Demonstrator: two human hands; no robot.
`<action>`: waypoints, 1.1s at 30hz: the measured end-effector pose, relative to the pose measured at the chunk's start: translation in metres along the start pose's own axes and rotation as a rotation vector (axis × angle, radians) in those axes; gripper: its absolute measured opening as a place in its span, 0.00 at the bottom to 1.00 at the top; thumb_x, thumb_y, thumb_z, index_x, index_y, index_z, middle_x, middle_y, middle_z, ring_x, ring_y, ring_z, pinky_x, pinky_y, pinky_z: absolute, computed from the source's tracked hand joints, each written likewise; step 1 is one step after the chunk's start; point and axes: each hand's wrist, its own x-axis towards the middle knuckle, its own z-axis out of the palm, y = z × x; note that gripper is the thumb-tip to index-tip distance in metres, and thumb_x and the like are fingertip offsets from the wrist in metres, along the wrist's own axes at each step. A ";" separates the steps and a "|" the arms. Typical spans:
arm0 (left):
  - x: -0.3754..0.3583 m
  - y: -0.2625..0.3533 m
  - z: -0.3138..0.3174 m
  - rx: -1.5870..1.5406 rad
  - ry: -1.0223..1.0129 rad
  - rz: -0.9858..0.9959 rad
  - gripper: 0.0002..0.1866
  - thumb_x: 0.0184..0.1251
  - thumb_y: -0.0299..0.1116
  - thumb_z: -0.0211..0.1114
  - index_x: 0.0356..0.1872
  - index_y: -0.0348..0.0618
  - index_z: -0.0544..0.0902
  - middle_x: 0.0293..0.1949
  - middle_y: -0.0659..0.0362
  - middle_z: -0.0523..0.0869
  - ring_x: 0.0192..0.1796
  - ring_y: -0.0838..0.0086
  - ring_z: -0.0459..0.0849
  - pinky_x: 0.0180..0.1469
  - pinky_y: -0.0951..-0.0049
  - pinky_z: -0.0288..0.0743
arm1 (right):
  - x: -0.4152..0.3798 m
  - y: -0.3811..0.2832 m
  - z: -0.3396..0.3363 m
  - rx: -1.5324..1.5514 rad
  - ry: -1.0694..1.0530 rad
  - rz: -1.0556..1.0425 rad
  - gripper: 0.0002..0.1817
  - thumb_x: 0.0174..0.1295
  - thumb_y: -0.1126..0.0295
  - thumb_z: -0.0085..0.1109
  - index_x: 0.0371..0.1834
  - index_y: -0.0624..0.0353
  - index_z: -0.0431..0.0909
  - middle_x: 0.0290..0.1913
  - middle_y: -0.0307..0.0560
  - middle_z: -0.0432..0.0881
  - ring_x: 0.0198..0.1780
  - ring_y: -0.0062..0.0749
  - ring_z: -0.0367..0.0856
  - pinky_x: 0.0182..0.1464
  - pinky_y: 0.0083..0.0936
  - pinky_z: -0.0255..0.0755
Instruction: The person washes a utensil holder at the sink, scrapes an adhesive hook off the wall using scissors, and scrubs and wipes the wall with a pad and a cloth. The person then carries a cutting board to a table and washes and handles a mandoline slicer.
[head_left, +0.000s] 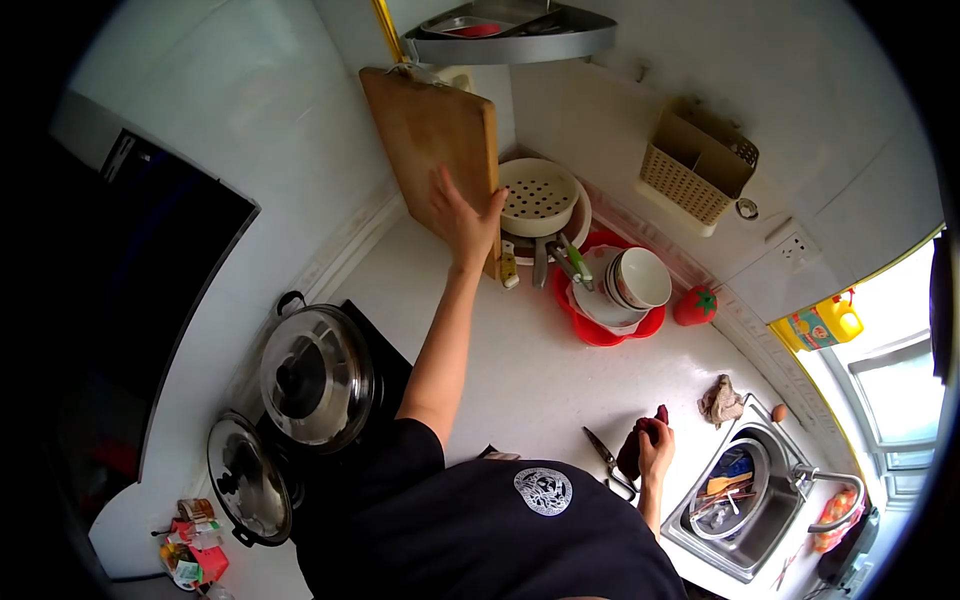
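Observation:
My left hand (465, 218) reaches up to a wooden cutting board (430, 140) that leans upright against the wall. Its fingers lie spread on the board's face, with the thumb near the right edge. Low in front of me, my right hand (655, 452) is closed around a dark red cloth (629, 453), bunched up over the counter. Just left of the cloth lies a pair of scissors (604, 452) with dark blades. Beside the board stand a white colander (540, 197) and several knife handles, one of them green (575, 262).
White bowls (643, 278) sit in a red basin (598, 332) by a red tomato-shaped object (695, 306). A steel sink (745, 555) holds a basin of utensils, with a rag (721, 402) behind it. Lidded pots (315, 380) stand left; a corner shelf (510, 48) juts overhead.

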 end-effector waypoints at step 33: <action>-0.144 -0.175 0.084 -1.424 -0.019 -1.908 0.18 0.69 0.47 0.50 0.47 0.45 0.74 0.46 0.59 0.79 0.48 0.67 0.73 0.55 0.61 0.65 | 0.129 -0.304 0.025 0.169 -0.489 -0.487 0.19 0.63 0.66 0.59 0.55 0.63 0.75 0.48 0.52 0.83 0.49 0.33 0.83 0.49 0.28 0.76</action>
